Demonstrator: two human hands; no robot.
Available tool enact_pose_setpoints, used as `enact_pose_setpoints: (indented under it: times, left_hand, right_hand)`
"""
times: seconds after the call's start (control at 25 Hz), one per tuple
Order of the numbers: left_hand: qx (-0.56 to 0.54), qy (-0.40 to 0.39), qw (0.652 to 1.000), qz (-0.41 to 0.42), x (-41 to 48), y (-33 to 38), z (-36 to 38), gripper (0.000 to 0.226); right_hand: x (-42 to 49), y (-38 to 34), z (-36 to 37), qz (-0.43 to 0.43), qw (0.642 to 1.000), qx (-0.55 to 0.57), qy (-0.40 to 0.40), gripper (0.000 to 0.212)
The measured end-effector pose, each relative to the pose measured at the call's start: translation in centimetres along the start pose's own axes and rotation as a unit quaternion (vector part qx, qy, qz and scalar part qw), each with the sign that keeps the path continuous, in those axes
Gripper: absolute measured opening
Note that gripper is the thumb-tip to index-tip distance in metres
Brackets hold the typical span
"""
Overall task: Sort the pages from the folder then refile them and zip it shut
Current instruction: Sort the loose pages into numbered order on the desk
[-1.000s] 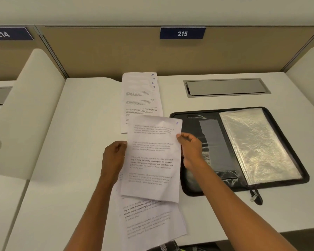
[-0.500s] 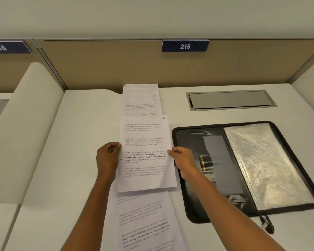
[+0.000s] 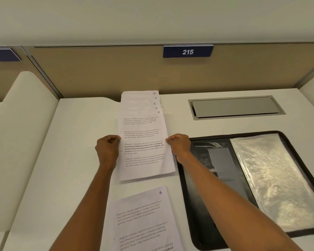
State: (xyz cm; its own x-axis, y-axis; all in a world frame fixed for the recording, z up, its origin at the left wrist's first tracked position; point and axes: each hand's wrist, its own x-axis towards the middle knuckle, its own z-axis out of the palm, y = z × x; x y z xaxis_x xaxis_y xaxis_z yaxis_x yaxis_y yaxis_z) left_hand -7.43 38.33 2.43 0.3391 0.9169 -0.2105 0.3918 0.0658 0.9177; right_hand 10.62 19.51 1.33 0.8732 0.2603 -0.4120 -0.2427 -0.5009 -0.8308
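Observation:
The printed page numbered 6 [image 3: 143,142] lies on top of a staggered pile of pages [image 3: 140,98] whose corners show 10, 9, 8 and 7. My left hand [image 3: 107,149] pinches its left edge and my right hand [image 3: 179,145] pinches its right edge. Nearer to me lies a second pile with page 4 [image 3: 143,220] on top. The black zip folder [image 3: 194,205] lies open to the right, with clear plastic sleeves [image 3: 275,178] on its right half.
The white desk [image 3: 71,160] has a grey cable hatch [image 3: 234,106] at the back right. A tan partition with a blue sign 215 [image 3: 188,51] rises behind. White side dividers [image 3: 22,142] stand at the left and far right.
Both hands carried page 6 away from me and laid it on the far pile. The near pile with page 4 on top is now uncovered.

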Motion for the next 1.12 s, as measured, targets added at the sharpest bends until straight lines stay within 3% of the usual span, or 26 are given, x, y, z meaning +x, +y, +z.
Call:
enact_pose_setpoints:
  times: [0.28, 0.8, 0.96, 1.12]
  left_hand:
    - [0.058, 0.011, 0.998, 0.011, 1.1, -0.2, 1.2, 0.009]
    - [0.096, 0.037, 0.995, 0.011, 2.2, -0.6, 1.3, 0.024]
    - [0.188, 0.041, 0.979, 0.07, 1.0, -1.1, 0.6, 0.035]
    - [0.269, 0.02, 0.953, 0.136, -2.1, -3.0, 0.2, 0.041]
  right_hand:
    - [1.2, 0.5, 1.1, 0.003, 0.999, -0.044, 0.004, 0.011]
    - [1.4, 0.0, 1.4, -0.021, 0.993, -0.116, 0.004, 0.022]
    - [0.3, 0.2, 0.8, -0.027, 0.991, -0.125, 0.027, 0.026]
    - [-2.8, 1.6, 0.0, -0.111, 0.981, -0.155, 0.044, 0.022]
